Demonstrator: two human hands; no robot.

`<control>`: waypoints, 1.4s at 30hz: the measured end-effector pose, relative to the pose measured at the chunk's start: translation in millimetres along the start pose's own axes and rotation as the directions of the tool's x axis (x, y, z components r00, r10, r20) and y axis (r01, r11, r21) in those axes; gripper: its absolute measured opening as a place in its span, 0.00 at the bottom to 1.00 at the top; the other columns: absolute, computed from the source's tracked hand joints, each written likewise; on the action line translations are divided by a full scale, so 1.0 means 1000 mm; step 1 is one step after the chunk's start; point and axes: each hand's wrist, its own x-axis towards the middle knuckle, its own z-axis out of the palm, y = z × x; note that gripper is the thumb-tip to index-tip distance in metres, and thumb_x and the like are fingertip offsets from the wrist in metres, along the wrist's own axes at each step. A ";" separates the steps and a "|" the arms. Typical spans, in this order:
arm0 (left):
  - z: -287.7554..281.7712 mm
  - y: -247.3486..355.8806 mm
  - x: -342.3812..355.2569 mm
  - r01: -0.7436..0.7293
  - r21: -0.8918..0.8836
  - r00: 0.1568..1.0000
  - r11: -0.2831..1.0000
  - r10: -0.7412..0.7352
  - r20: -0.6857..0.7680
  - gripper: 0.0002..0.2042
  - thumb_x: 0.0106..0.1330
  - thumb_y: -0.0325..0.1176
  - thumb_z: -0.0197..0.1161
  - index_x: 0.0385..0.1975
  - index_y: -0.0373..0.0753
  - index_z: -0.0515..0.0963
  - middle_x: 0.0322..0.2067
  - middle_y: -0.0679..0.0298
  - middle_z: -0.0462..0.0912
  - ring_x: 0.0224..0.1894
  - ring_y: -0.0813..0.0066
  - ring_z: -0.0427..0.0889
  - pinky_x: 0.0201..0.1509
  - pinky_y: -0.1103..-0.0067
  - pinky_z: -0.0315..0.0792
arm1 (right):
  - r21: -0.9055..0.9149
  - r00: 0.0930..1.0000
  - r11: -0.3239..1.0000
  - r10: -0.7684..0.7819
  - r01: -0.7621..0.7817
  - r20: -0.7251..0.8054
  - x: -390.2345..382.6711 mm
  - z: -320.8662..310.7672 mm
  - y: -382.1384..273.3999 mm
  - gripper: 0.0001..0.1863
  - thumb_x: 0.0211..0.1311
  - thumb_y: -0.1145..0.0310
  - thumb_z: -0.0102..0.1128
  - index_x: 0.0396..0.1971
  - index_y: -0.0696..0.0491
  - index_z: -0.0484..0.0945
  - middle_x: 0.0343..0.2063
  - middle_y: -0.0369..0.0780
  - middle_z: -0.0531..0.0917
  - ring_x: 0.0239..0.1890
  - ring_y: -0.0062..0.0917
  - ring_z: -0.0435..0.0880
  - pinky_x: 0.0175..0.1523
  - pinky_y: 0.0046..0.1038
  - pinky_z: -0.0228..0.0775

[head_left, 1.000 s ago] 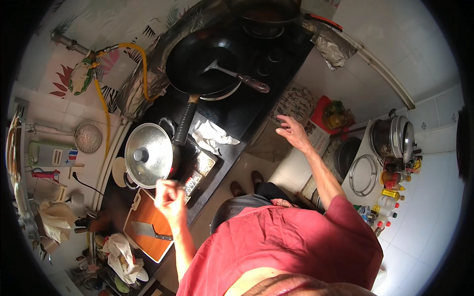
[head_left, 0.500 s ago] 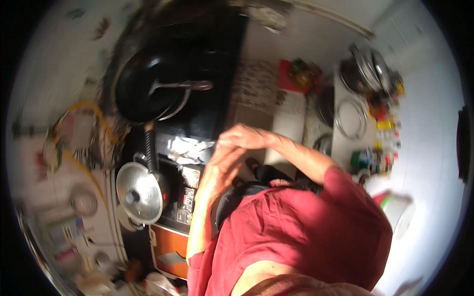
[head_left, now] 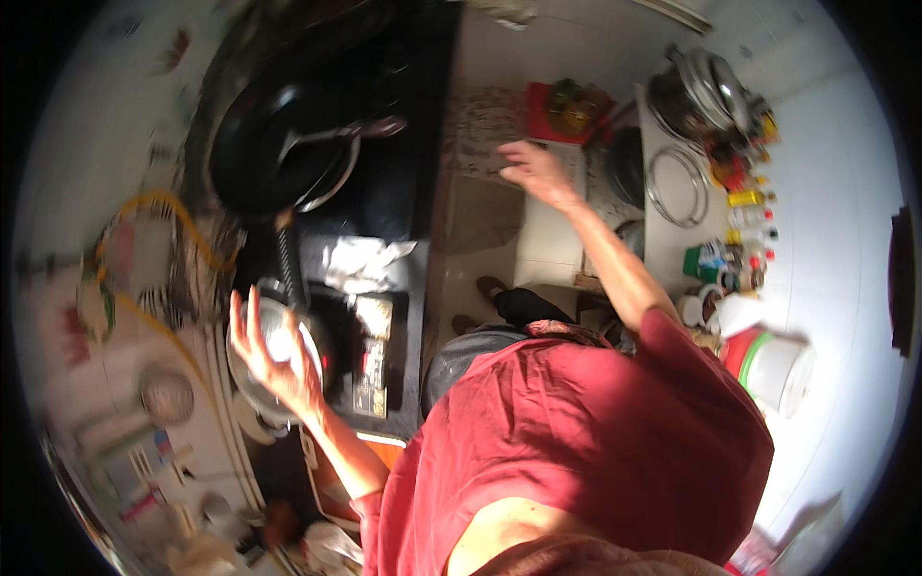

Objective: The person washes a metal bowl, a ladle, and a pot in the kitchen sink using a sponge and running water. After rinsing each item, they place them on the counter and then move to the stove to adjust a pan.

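My left hand (head_left: 279, 370) is over the silver lid (head_left: 252, 389) of a pan on the left, its fingers spread. The hand hides the lid's knob, and I cannot tell whether it touches the lid. Out to the right, above the floor, is my right hand (head_left: 538, 175), empty, with its fingers loosely stretched and slightly blurred. Beyond the lidded pan sits a large black wok (head_left: 245, 158). A ladle or spatula with a dark reddish handle (head_left: 379, 128) rests across it. Crumpled silvery foil or cloth (head_left: 365, 263) lies between wok and control panel (head_left: 373, 355).
A black counter (head_left: 408, 192) runs along the left, with a yellow hose (head_left: 163, 199) by the wall. On the right, a white shelf (head_left: 663, 230) bears steel pots (head_left: 706, 96) and several bottles (head_left: 747, 199). A red tray (head_left: 545, 113) stands at the far end.
My hands, together in front of me before, have parted. The left has moved left over the lid; the right has swung away to the far right. The view has shifted slightly.
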 end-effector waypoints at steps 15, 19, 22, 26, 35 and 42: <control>0.029 -0.015 -0.008 0.280 0.091 0.946 0.956 -0.258 -0.196 0.17 0.69 0.33 0.54 0.56 0.40 0.72 0.60 0.53 0.65 0.63 0.59 0.64 0.65 0.67 0.58 | -0.117 0.969 0.963 -0.239 0.244 0.056 0.186 0.006 -0.043 0.13 0.54 0.69 0.62 0.40 0.55 0.79 0.27 0.40 0.82 0.32 0.29 0.82 0.38 0.30 0.71; 0.040 -0.008 -0.008 0.365 0.148 0.912 0.919 -0.321 -0.255 0.16 0.71 0.35 0.50 0.56 0.40 0.72 0.60 0.54 0.65 0.62 0.61 0.65 0.64 0.67 0.58 | -0.161 0.929 0.916 -0.355 0.368 0.104 0.250 0.016 -0.035 0.13 0.53 0.68 0.62 0.40 0.54 0.78 0.30 0.41 0.82 0.36 0.34 0.81 0.40 0.33 0.72; 0.048 -0.001 -0.010 0.417 0.157 0.889 0.895 -0.366 -0.277 0.17 0.73 0.38 0.48 0.57 0.39 0.71 0.61 0.55 0.63 0.62 0.62 0.65 0.63 0.70 0.60 | -0.291 0.910 0.862 -0.388 0.415 0.147 0.289 0.023 -0.026 0.15 0.53 0.66 0.62 0.42 0.52 0.78 0.36 0.41 0.81 0.41 0.36 0.80 0.45 0.35 0.72; 0.056 0.006 -0.011 0.461 0.168 0.864 0.872 -0.397 -0.310 0.18 0.73 0.39 0.46 0.57 0.39 0.71 0.61 0.56 0.63 0.62 0.63 0.64 0.64 0.70 0.59 | -0.445 0.901 0.784 -0.391 0.432 0.187 0.324 0.036 -0.014 0.19 0.53 0.63 0.64 0.47 0.50 0.76 0.43 0.42 0.78 0.48 0.37 0.78 0.50 0.37 0.71; 0.040 0.000 -0.031 0.515 0.121 0.794 0.849 -0.419 -0.440 0.16 0.73 0.36 0.45 0.54 0.37 0.74 0.58 0.55 0.68 0.62 0.63 0.64 0.67 0.69 0.54 | -0.624 0.878 0.620 -0.380 0.476 0.292 0.344 0.059 -0.027 0.24 0.55 0.59 0.64 0.51 0.52 0.74 0.47 0.42 0.78 0.50 0.37 0.77 0.51 0.37 0.71; 0.031 0.011 -0.047 0.562 0.124 0.757 0.817 -0.448 -0.476 0.16 0.73 0.35 0.45 0.53 0.35 0.73 0.58 0.57 0.67 0.62 0.65 0.64 0.65 0.71 0.56 | -0.697 0.871 0.526 -0.340 0.488 0.354 0.358 0.074 -0.033 0.29 0.54 0.56 0.65 0.53 0.54 0.71 0.46 0.45 0.77 0.49 0.40 0.77 0.49 0.39 0.73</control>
